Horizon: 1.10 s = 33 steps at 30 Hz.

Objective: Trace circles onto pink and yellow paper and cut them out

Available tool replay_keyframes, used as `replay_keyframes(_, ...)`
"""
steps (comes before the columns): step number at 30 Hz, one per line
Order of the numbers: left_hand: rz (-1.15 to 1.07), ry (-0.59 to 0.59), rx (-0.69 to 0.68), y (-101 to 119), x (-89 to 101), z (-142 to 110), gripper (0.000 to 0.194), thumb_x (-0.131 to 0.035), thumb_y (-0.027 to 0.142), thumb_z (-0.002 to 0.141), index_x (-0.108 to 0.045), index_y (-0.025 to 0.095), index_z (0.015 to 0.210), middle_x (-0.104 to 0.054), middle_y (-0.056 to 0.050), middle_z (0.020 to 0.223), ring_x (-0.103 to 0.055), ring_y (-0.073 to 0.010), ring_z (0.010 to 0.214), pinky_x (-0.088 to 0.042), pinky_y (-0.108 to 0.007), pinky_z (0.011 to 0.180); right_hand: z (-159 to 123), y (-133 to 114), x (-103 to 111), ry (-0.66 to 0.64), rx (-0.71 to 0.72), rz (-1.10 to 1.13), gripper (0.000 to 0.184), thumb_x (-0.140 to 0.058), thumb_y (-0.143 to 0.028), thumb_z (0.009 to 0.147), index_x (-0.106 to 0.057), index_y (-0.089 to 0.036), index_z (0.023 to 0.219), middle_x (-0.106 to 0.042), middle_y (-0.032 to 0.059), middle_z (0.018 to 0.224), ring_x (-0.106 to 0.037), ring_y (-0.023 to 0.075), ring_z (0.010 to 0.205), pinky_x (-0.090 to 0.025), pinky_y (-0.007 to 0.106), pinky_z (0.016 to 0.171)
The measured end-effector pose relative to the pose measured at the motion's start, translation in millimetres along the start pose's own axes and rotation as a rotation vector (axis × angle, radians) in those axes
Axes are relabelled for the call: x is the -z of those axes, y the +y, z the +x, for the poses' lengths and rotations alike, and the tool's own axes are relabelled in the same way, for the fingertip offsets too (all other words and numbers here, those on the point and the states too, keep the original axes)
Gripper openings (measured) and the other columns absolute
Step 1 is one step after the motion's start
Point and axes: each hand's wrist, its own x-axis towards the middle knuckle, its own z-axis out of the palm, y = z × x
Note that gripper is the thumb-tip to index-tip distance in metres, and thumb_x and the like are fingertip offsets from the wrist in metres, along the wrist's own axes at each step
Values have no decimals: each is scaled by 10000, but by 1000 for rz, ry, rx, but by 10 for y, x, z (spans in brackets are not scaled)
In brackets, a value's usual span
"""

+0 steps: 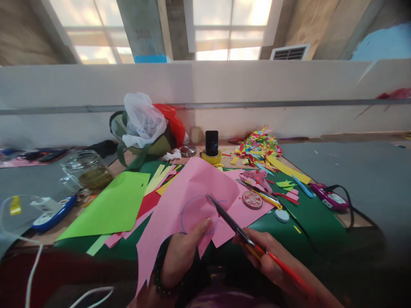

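Observation:
My left hand (pixel 183 255) grips a large sheet of pink paper (pixel 195 184) by its lower part, thumb on top and fingers hidden behind. A circle drawn in blue pen shows on the sheet, partly covered by the thumb. In my right hand (pixel 265 252) is a pair of scissors (pixel 227 218) with dark blades and red and orange handles. Their blades lie across the right side of the drawn circle, where the paper is cut; whether they are parted I cannot tell. Beyond the scissors rest a utility knife (pixel 260 193), a round patterned disc (pixel 252 199) and a pink glue gun (pixel 257 177).
A green sheet (pixel 109 205) lies left on the dark green mat (pixel 308 231), near a glass jug (pixel 86 171). Behind stand a phone (pixel 212 143) in a yellow tape roll, a bag (pixel 144 128) and a heap of paper scraps (pixel 258 145). A purple device (pixel 330 197) sits right.

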Motion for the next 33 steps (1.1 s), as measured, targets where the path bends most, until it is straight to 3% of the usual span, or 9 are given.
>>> replay_keyframes(5,52,-48,150,58,63,-20,507,-685,661,658,-745,158,630,-704,-77,616,-654,-265,628,-530,-352,593,-1,-104,34,-12,-54,2,900,-273,-944,671,-592,-143,929,-361,-59,563,-263,90,506,-200,229,444)
replay_keyframes(10,50,-123,127,178,101,-49,524,-701,662,636,-754,142,673,-735,-93,706,-665,-272,691,-535,-355,655,-25,-155,89,-34,-117,10,932,-313,-983,574,-587,-143,870,-313,-75,532,-226,83,493,-169,238,438)
replay_keyframes(19,-15,-193,110,238,169,-51,533,-787,606,572,-779,142,835,-765,-102,916,-678,-313,901,-535,-374,831,-83,-144,154,-69,-153,-40,976,-275,-993,545,-606,-132,861,-331,-61,558,-244,93,528,-184,238,451)
replay_keyframes(27,-32,-280,70,209,182,-25,456,-767,565,642,-773,161,852,-764,-82,925,-673,-298,922,-528,-356,850,-129,-71,163,-84,-169,-11,982,-289,-991,539,-603,-132,895,-341,-63,557,-252,90,519,-185,235,449)
replay_keyframes(33,156,-252,113,167,241,-6,474,-746,625,621,-783,183,787,-761,-62,864,-660,-271,826,-534,-318,759,-97,-156,181,-115,-133,-97,939,-248,-995,527,-546,-153,815,-422,-45,611,-287,97,543,-221,245,481)
